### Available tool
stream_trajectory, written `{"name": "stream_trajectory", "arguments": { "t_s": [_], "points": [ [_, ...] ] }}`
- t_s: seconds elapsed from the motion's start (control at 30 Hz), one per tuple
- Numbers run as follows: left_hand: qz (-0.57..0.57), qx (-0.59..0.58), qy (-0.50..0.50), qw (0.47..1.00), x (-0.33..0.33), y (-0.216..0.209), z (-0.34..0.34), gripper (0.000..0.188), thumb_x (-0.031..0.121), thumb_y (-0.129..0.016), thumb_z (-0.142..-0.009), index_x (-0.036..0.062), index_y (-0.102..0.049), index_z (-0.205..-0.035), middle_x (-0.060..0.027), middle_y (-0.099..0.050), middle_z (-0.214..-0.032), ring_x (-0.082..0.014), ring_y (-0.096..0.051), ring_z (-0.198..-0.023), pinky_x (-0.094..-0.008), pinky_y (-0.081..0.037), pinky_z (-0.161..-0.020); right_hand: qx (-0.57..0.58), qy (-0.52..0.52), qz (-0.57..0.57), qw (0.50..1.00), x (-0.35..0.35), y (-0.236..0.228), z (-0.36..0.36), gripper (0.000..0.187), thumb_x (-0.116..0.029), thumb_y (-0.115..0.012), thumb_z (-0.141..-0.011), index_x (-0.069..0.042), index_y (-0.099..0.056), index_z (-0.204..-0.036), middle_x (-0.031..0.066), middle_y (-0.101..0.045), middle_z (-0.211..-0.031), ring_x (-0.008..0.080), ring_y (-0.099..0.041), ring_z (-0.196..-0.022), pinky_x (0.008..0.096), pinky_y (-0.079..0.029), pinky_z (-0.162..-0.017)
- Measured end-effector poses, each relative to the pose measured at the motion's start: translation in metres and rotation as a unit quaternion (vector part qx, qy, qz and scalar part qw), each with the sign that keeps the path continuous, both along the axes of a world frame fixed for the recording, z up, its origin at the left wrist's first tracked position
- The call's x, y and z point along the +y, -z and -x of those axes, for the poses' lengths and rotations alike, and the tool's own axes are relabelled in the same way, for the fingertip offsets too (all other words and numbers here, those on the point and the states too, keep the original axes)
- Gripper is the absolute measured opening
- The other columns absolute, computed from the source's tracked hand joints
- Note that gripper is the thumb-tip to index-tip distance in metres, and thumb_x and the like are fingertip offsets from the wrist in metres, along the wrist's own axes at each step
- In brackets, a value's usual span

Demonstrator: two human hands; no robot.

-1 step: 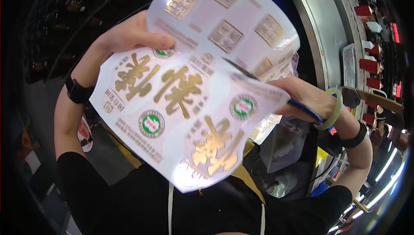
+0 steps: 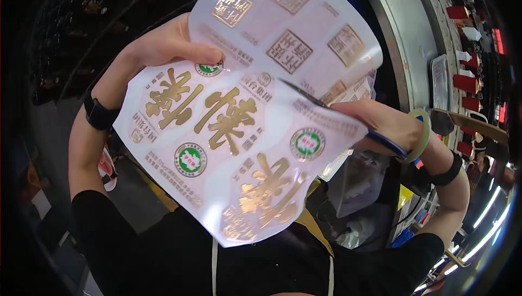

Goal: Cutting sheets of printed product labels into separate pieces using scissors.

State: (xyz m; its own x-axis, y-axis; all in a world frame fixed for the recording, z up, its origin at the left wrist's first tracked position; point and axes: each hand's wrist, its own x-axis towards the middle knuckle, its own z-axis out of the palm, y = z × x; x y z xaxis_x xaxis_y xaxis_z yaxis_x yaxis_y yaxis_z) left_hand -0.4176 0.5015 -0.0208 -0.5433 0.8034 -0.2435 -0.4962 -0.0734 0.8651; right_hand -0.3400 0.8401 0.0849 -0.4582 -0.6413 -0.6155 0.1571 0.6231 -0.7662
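Note:
A large glossy sheet of pale pink labels (image 2: 239, 133), printed with gold characters and round green seals, fills the middle of the view. My left hand (image 2: 168, 46) grips its upper left edge, thumb pressed on the top face. My right hand (image 2: 380, 125) holds blue-handled scissors (image 2: 307, 96) at the sheet's right edge. The blades point left into the sheet, between the upper rows of small square labels and the lower big ones. Each wrist wears a black band; a pale green bangle (image 2: 423, 133) sits on the right wrist.
A curved metal counter (image 2: 402, 35) runs along the upper right, with red and white items (image 2: 462, 81) beyond it. A clear plastic bag (image 2: 353, 187) hangs below the sheet. Dark floor lies to the left. My black top fills the bottom.

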Motion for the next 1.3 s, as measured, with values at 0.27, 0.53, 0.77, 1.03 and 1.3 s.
{"name": "stream_trajectory", "arguments": {
  "t_s": [0.27, 0.53, 0.77, 1.03, 1.3],
  "points": [
    [0.001, 0.001, 0.001, 1.000, 0.001, -0.003, -0.002, 0.050, 0.008, -0.072, -0.083, -0.0006, -0.054, -0.128, -0.0166, -0.064, -0.120, -0.0181, -0.065, -0.103, -0.0315, -0.053, -0.089, 0.028, 0.021, 0.027, 0.999, 0.001, 0.021, -0.009, 0.020, -0.012, -0.059, -0.080, 0.008, -0.060, -0.079, 0.0154, -0.052, -0.059, 0.0230, -0.048, -0.052, 0.0342, -0.041, -0.051],
    [0.028, 0.005, 0.007, 1.000, 0.001, -0.006, -0.001, 0.062, 0.005, -0.073, -0.078, -0.0034, -0.047, -0.134, -0.0194, -0.062, -0.123, -0.0211, -0.064, -0.108, -0.0362, -0.051, -0.093, 0.103, -0.003, -0.010, 0.995, -0.005, 0.012, -0.011, 0.015, -0.006, -0.062, -0.079, 0.008, -0.063, -0.080, 0.0192, -0.058, -0.061, 0.0149, -0.049, -0.052, 0.0335, -0.043, -0.052],
    [0.026, 0.002, -0.008, 1.000, 0.000, -0.001, -0.002, 0.060, 0.005, -0.073, -0.079, -0.0030, -0.048, -0.133, -0.0197, -0.061, -0.123, -0.0214, -0.064, -0.108, -0.0369, -0.050, -0.094, -0.053, 0.039, -0.042, 0.997, -0.009, -0.009, -0.003, 0.029, -0.020, -0.063, -0.088, 0.007, -0.062, -0.096, 0.0214, -0.062, -0.073, 0.0205, -0.058, -0.065, 0.0356, -0.046, -0.064],
    [0.015, 0.004, -0.012, 1.000, 0.002, -0.014, -0.003, 0.056, 0.002, -0.073, -0.079, -0.0017, -0.051, -0.131, -0.0185, -0.063, -0.121, -0.0205, -0.065, -0.105, -0.0364, -0.052, -0.092, 0.074, -0.005, 0.005, 0.997, -0.009, 0.010, -0.005, 0.030, -0.023, -0.053, -0.086, 0.006, -0.057, -0.086, 0.0238, -0.053, -0.066, 0.0423, -0.052, -0.063, 0.0417, -0.042, -0.060],
    [-0.007, -0.004, -0.006, 1.000, 0.000, -0.014, -0.002, 0.058, 0.004, -0.073, -0.080, -0.0027, -0.049, -0.132, -0.0189, -0.063, -0.121, -0.0205, -0.064, -0.106, -0.0363, -0.051, -0.093, 0.094, 0.036, 0.033, 0.994, -0.020, 0.007, -0.011, 0.023, -0.015, -0.066, -0.080, 0.008, -0.065, -0.087, 0.0229, -0.059, -0.066, 0.0255, -0.060, -0.056, 0.0358, -0.046, -0.057]
  ]
}}
